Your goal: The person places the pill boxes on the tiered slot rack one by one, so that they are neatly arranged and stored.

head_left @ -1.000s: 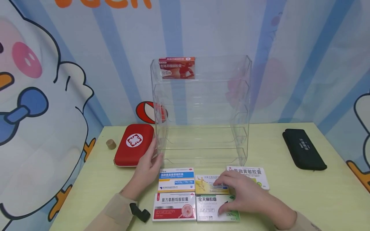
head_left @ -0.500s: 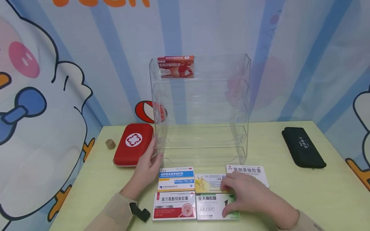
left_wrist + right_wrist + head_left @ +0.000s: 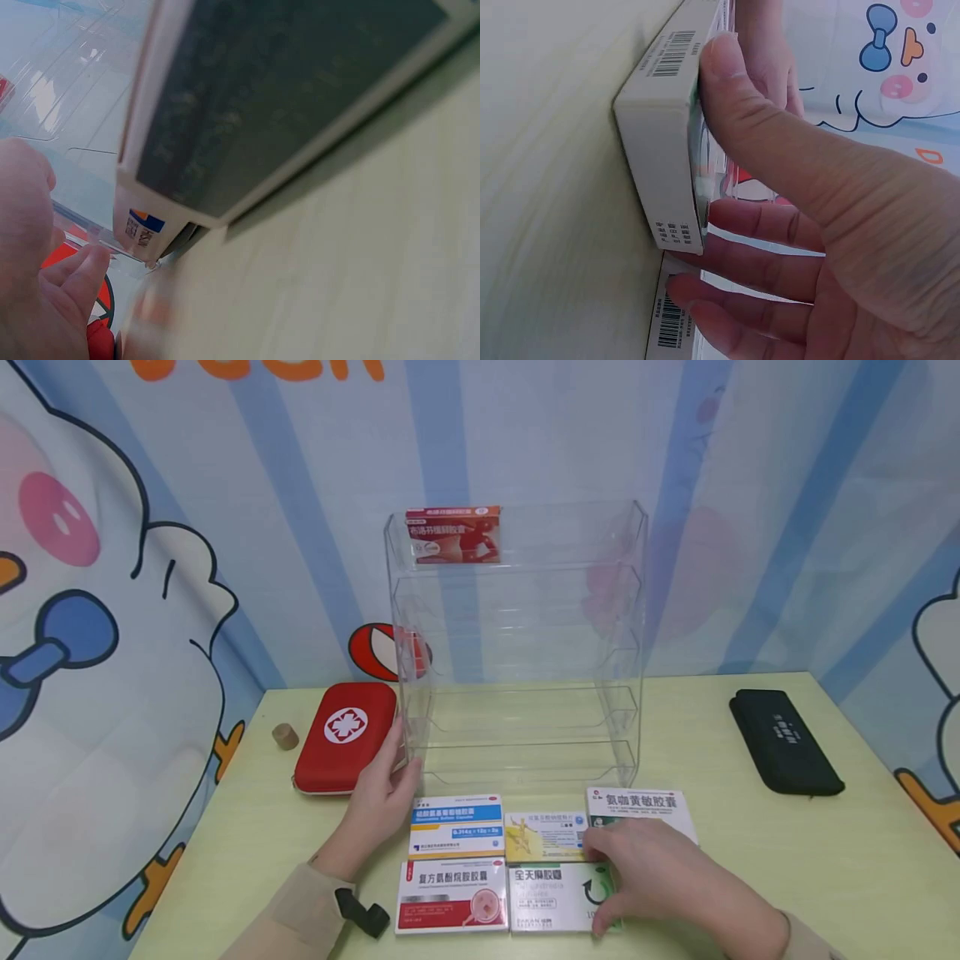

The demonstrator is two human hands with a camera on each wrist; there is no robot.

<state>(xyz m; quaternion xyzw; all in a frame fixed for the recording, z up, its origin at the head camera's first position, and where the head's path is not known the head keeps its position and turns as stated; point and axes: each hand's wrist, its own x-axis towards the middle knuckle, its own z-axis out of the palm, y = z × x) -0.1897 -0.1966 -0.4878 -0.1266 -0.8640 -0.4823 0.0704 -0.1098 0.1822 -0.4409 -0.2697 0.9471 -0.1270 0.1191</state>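
My left hand (image 3: 371, 814) grips the lower left side edge of a tiered clear plastic rack (image 3: 525, 746), thumb in front. My right hand (image 3: 660, 868) arches over the right end of a green-and-white medicine box (image 3: 551, 897). Its thumb lies against the near edge of that box, with the fingers spread toward the far edge. The box lies flat. Around it are a yellow medicine box (image 3: 536, 837), a blue-and-white one (image 3: 456, 827) and a red-and-white one (image 3: 450, 893). Behind the right hand, a white medicine box (image 3: 656, 806) is partly covered.
A red medicine box (image 3: 453, 537) stands in the rack's top tier at the left. Left of the rack lie a red first-aid case (image 3: 356, 697) and a small cork-coloured cylinder (image 3: 285, 737). A black pouch (image 3: 787, 743) lies at the right of the table (image 3: 690, 735).
My right hand has slid to the right across the yellow and green-and-white boxes, uncovering more of both. The left hand stays at the rack, and the boxes lie where they were.
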